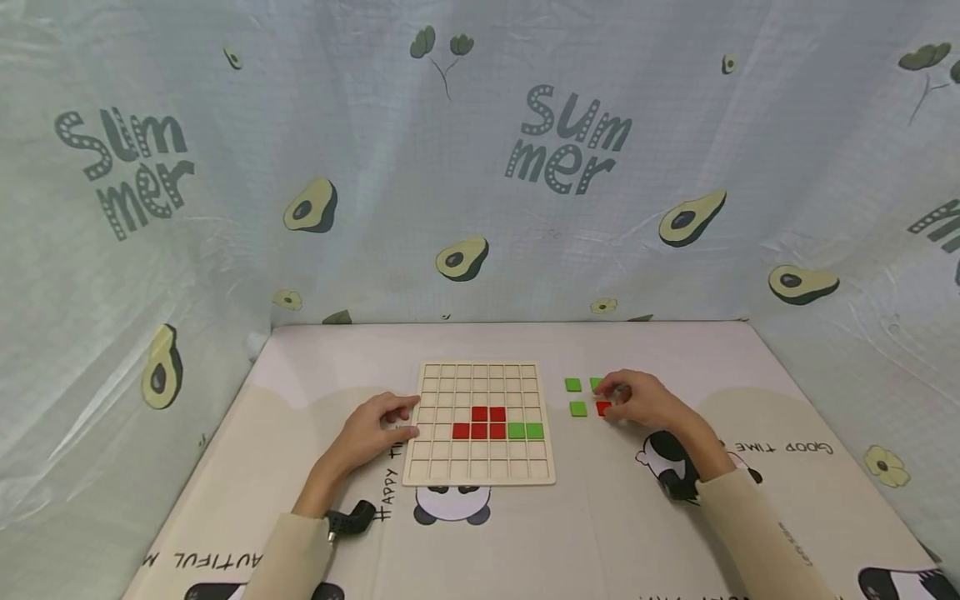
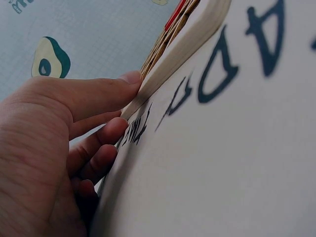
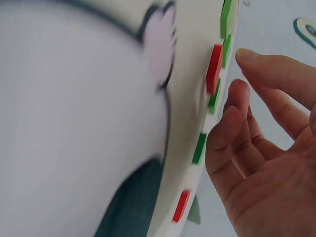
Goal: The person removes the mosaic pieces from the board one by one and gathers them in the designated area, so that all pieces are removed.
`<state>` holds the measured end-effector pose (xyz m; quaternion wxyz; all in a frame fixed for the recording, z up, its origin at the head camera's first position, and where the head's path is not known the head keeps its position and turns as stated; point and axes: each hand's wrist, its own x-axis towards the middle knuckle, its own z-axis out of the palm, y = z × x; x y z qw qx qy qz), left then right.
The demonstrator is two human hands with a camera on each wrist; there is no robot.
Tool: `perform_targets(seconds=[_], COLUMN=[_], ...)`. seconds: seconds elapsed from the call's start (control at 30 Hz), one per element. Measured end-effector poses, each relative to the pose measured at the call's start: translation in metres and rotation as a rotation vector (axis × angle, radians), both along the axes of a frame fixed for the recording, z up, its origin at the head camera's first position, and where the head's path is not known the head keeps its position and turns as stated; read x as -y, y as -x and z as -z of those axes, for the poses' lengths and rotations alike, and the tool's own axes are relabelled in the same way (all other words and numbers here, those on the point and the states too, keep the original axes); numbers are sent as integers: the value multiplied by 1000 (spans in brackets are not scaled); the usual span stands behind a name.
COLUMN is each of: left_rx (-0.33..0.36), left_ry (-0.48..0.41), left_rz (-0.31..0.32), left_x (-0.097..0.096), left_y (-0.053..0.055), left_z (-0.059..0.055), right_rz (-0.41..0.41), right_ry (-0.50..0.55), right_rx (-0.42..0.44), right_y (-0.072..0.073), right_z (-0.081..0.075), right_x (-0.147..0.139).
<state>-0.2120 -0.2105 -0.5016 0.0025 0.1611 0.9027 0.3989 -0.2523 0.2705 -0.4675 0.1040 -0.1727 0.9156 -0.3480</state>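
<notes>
A square wooden grid board (image 1: 442,471) lies on the table with red tiles (image 1: 479,431) and green tiles (image 1: 526,431) in some of its cells. Against the board's left edge rests my left hand (image 1: 371,429), thumb and index finger spread along the rim. The left wrist view shows that thumb touching the board's edge (image 2: 177,59). Right of the board, my right hand (image 1: 641,400) hovers by a loose red tile (image 1: 603,408), its thumb and fingers apart. In the right wrist view a red tile (image 3: 214,69) stands near the fingertips, with a gap between.
Loose green tiles (image 1: 577,409) lie between the board and my right hand, which partly covers others. A printed cloth (image 1: 510,542) with pandas and lettering covers the table. Avocado-patterned curtains (image 1: 390,167) hang behind and at both sides. A black device (image 1: 352,518) sits at my left wrist.
</notes>
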Motion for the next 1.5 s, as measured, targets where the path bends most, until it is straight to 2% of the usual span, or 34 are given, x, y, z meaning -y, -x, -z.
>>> perform_targets(seconds=[0.4, 0.9, 1.13, 1.5], left_rx=[2, 8, 15, 25], left_ry=[-2, -1, -7, 11], left_rz=[2, -5, -7, -18], left_x=[0, 0, 0, 0], left_y=[0, -1, -1, 0], left_z=[1, 1, -1, -2], right_rz=[-66, -182, -245, -286], right_ry=[38, 86, 85, 44], right_rx=[-31, -71, -83, -58], right_y=[-2, -4, 2, 11], right_z=[-4, -20, -23, -20], right_x=[42, 106, 129, 160])
